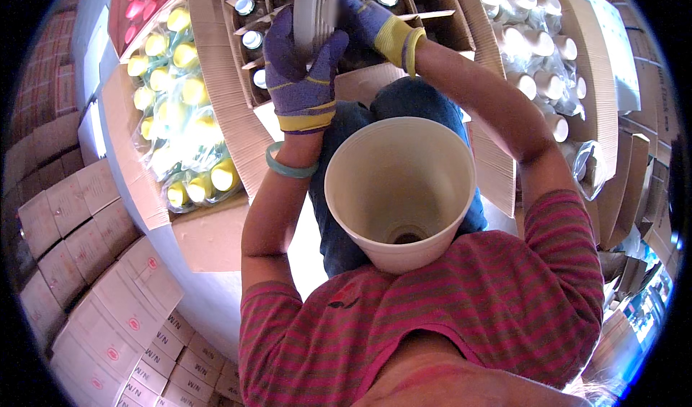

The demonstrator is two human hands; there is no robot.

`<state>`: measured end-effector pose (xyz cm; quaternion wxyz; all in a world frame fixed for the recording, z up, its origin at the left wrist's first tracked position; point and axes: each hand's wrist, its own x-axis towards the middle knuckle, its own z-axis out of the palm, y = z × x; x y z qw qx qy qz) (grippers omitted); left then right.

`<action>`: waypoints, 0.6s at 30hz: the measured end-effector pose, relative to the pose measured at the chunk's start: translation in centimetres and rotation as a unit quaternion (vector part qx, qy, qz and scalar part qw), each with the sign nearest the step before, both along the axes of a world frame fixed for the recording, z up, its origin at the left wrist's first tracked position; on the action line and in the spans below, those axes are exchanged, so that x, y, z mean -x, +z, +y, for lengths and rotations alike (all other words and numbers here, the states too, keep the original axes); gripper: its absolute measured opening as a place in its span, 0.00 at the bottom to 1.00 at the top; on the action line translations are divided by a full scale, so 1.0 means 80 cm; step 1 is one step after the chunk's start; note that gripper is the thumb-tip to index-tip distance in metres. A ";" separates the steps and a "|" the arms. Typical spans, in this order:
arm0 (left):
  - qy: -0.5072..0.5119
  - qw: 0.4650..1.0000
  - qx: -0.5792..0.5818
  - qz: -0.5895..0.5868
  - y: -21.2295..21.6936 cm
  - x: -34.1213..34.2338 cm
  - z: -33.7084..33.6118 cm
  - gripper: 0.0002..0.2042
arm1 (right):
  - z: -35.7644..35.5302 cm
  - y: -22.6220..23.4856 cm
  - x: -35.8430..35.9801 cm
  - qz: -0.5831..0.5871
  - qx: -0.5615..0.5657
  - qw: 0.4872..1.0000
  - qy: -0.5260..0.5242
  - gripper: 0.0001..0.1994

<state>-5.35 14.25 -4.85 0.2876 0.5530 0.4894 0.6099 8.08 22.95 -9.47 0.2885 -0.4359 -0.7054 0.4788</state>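
My left hand [299, 75], in a purple and yellow work glove, is wrapped around a grey, round, ribbed piece [314, 18]. That piece stands nearly edge-on, and the picture's upper edge cuts it off; whether it is a lid or a roll I cannot tell. Close to its right side is my right hand [378, 28], gloved alike, its fingertips smeared and partly hidden. Both hands are above a divided cardboard box [425, 21] holding bottles with pale blue-white caps [252, 40]. A cream-white bucket [400, 183] rests in my lap, its mouth uncovered.
To the left stands an open carton of yellow-capped bottles [191, 118], with red-topped items [148, 0] behind it. On the right an open carton holds white-capped bottles [537, 43]. Stacked cartons [115, 320] fill the lower left. Cardboard flaps [227, 97] stick out between the boxes.
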 end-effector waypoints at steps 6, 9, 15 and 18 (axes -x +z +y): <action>0.011 0.996 0.027 -0.083 -0.002 0.005 0.000 0.29 | -0.012 0.060 -0.006 -0.271 -0.139 0.952 0.007 0.29; 0.008 0.994 0.077 -0.073 -0.012 0.005 0.012 0.28 | 0.061 -0.052 -0.024 -0.290 -0.188 0.938 0.007 0.40; 0.057 0.882 0.245 -0.398 -0.135 0.077 0.039 0.23 | 0.121 -0.078 -0.083 -0.274 0.024 0.934 -0.228 0.31; -0.006 0.921 0.270 -0.280 -0.246 0.097 0.053 0.22 | 0.168 -0.211 -0.131 -0.421 -0.117 0.888 -0.145 0.37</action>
